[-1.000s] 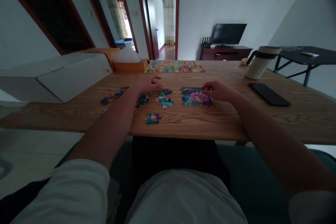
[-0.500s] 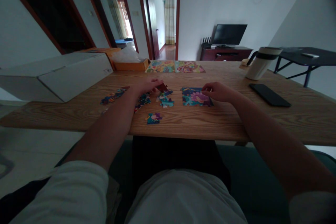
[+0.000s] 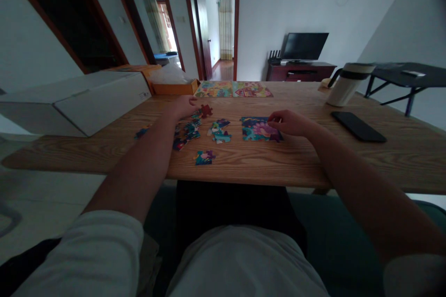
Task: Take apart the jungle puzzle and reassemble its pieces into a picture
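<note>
My left hand (image 3: 184, 106) hovers over a loose pile of jigsaw puzzle pieces (image 3: 191, 130), its fingers loosely bent and apart. Just right of its fingertips lies a dark red puzzle piece (image 3: 206, 111), back side up. My right hand (image 3: 287, 122) rests at the right edge of a joined puzzle section (image 3: 256, 129) in blue, pink and teal. Its bent fingertips touch that section, with a gap between thumb and forefinger. Between the hands lie a small cluster of teal pieces (image 3: 221, 135) and, nearer me, a teal and purple piece (image 3: 204, 157).
A long white box (image 3: 104, 97) and an orange tray (image 3: 176, 88) stand at the left. Two colourful picture sheets (image 3: 232, 89) lie at the far edge. To the right are a black phone (image 3: 358, 126) and a white mug (image 3: 348, 86) with a dark band.
My left hand has let go of the dark red piece and moved left, over the pile. The piece now lies at the pile's right side. My right hand has stayed at the joined section.
</note>
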`<state>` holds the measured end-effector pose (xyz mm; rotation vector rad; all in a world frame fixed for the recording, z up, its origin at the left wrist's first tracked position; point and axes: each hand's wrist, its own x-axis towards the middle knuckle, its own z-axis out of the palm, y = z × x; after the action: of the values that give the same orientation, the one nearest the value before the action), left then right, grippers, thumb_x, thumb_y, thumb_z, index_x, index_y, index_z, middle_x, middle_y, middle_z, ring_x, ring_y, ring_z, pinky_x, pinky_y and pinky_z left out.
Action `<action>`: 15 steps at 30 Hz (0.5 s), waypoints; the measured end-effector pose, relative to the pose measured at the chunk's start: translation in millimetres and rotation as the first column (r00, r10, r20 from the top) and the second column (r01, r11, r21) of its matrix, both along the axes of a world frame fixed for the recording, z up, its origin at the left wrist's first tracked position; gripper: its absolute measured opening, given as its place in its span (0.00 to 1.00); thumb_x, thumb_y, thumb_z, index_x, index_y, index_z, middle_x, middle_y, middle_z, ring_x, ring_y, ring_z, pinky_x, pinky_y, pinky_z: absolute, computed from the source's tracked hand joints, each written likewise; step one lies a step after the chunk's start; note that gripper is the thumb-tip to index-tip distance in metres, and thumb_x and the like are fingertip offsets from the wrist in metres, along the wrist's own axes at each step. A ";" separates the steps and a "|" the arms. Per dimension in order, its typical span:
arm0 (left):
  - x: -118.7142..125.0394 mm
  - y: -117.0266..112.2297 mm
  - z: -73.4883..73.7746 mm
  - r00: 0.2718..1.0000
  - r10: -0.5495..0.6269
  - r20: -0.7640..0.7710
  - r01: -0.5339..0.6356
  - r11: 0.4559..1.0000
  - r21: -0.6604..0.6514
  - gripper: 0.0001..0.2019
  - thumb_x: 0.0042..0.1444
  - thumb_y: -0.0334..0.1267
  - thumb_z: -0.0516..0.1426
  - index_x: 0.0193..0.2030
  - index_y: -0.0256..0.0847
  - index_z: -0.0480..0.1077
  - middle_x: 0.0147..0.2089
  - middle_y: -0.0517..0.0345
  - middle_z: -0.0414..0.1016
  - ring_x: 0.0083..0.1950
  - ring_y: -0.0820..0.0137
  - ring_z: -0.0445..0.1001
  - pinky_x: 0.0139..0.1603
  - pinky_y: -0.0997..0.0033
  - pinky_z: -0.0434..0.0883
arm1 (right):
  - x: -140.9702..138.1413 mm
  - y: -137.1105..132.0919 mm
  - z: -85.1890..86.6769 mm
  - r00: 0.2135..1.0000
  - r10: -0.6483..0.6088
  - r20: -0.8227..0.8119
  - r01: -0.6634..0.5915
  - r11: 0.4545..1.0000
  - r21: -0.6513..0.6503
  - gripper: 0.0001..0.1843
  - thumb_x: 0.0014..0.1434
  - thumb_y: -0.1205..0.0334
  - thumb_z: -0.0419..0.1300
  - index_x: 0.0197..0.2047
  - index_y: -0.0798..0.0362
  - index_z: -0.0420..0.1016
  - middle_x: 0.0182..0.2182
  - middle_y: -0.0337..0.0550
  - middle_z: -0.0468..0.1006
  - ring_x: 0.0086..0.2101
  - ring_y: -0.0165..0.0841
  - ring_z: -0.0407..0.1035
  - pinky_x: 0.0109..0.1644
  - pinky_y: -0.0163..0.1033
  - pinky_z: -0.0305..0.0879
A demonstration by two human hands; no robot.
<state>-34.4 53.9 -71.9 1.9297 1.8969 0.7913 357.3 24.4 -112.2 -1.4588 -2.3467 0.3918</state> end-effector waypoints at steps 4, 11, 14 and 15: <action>-20.3 -21.7 33.2 0.978 0.102 -0.180 -0.085 0.992 0.097 0.19 0.64 0.39 0.59 0.59 0.31 0.74 0.54 0.47 0.80 0.49 0.66 0.77 0.52 0.69 0.69 | 0.9 0.8 -0.1 1.000 0.007 0.011 -0.007 1.000 0.015 0.10 0.62 0.58 0.61 0.41 0.51 0.82 0.33 0.45 0.82 0.31 0.35 0.74 0.36 0.39 0.68; -121.4 -73.3 36.4 0.853 0.173 -0.492 -0.210 0.978 -0.021 0.23 0.63 0.49 0.58 0.55 0.33 0.76 0.52 0.49 0.81 0.48 0.65 0.75 0.53 0.69 0.69 | 1.4 2.7 -1.9 0.999 0.033 0.025 -0.033 0.999 0.002 0.12 0.62 0.56 0.60 0.42 0.52 0.82 0.33 0.46 0.82 0.31 0.36 0.74 0.37 0.40 0.69; -158.7 -85.0 14.2 0.903 0.053 -0.426 -0.161 0.962 -0.221 0.30 0.56 0.61 0.60 0.55 0.39 0.75 0.53 0.54 0.82 0.49 0.64 0.76 0.51 0.70 0.71 | 2.9 4.5 -3.0 0.999 0.028 0.027 -0.027 0.999 -0.025 0.13 0.62 0.54 0.60 0.43 0.51 0.81 0.34 0.47 0.83 0.31 0.37 0.74 0.37 0.41 0.69; -165.8 -87.3 8.2 0.927 -0.001 -0.374 -0.107 0.958 -0.268 0.33 0.53 0.64 0.60 0.56 0.40 0.74 0.54 0.55 0.82 0.49 0.63 0.76 0.51 0.70 0.71 | 3.6 5.0 -3.2 0.999 0.022 0.031 -0.021 0.999 -0.032 0.13 0.62 0.54 0.60 0.43 0.51 0.81 0.34 0.47 0.82 0.31 0.37 0.75 0.37 0.41 0.69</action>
<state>-200.2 -33.4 -63.8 1.9506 2.1431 0.1489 361.0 29.4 -115.4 -1.4656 -2.3927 0.4170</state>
